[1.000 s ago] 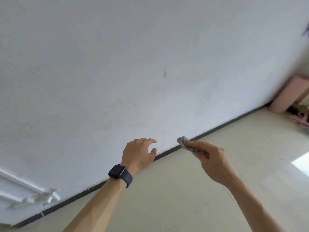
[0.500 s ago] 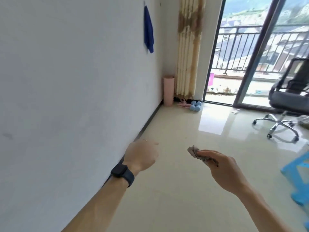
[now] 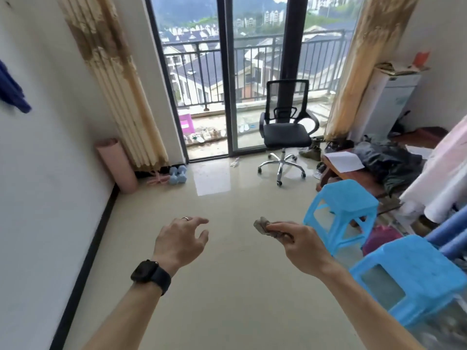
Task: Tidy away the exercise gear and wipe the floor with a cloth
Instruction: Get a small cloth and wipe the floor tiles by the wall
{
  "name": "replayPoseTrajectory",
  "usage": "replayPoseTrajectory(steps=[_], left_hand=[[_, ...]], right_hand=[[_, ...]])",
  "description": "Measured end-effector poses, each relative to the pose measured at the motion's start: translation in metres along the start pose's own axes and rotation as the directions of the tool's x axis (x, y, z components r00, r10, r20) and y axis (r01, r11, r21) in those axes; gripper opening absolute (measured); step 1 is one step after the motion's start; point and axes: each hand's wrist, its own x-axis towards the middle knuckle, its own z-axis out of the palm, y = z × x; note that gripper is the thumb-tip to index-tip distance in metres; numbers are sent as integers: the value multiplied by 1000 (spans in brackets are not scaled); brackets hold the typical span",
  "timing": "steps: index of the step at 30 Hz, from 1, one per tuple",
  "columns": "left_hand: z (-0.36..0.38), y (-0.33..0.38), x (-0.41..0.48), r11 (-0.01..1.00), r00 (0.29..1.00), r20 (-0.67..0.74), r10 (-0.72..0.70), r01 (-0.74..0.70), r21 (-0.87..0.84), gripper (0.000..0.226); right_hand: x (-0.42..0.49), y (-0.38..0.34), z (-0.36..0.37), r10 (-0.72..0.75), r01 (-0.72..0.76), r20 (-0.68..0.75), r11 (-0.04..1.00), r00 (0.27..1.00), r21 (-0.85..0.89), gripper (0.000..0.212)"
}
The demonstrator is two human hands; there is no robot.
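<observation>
My right hand (image 3: 299, 245) grips a small crumpled grey-brown cloth (image 3: 262, 226), held out above the beige tiled floor (image 3: 227, 286). My left hand (image 3: 180, 239), with a ring and a black watch on the wrist, hovers beside it with fingers loosely spread and holds nothing. Far off at the left wall a rolled pink mat (image 3: 116, 165) stands upright. Next to the mat, light blue dumbbells (image 3: 177, 174) and a pink strap-like item (image 3: 156, 178) lie on the floor below the curtain.
A black office chair (image 3: 285, 137) stands before the glass balcony door (image 3: 227, 79). Two blue plastic stools (image 3: 341, 210) (image 3: 414, 276) stand at my right, with a low wooden table (image 3: 353, 173) and piled clothes behind. A blue cloth (image 3: 12, 92) hangs on the left wall.
The view has swung from the bare left wall round to face the balcony door. Both hands kept the same pose, the right one still gripping the cloth.
</observation>
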Motion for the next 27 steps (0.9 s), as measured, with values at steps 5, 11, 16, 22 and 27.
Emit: replayPoseTrajectory(steps=[5, 11, 16, 22, 27], left_hand=[[28, 46, 141, 986, 984, 68, 165, -167, 26, 39], [59, 115, 317, 918, 906, 179, 384, -395, 29, 40], [98, 199, 433, 827, 795, 288, 535, -562, 15, 41], [194, 326, 559, 725, 660, 396, 638, -689, -21, 42], [295, 430, 655, 698, 582, 527, 619, -715, -31, 42]], right_hand=[[83, 66, -25, 143, -145, -82, 989, 986, -19, 40], [169, 150, -64, 390, -396, -291, 918, 874, 41, 32], [216, 221, -101, 556, -577, -410, 812, 723, 83, 35], [282, 347, -139, 685, -697, -421, 700, 595, 155, 35], [352, 483, -160, 793, -782, -310, 593, 525, 194, 37]])
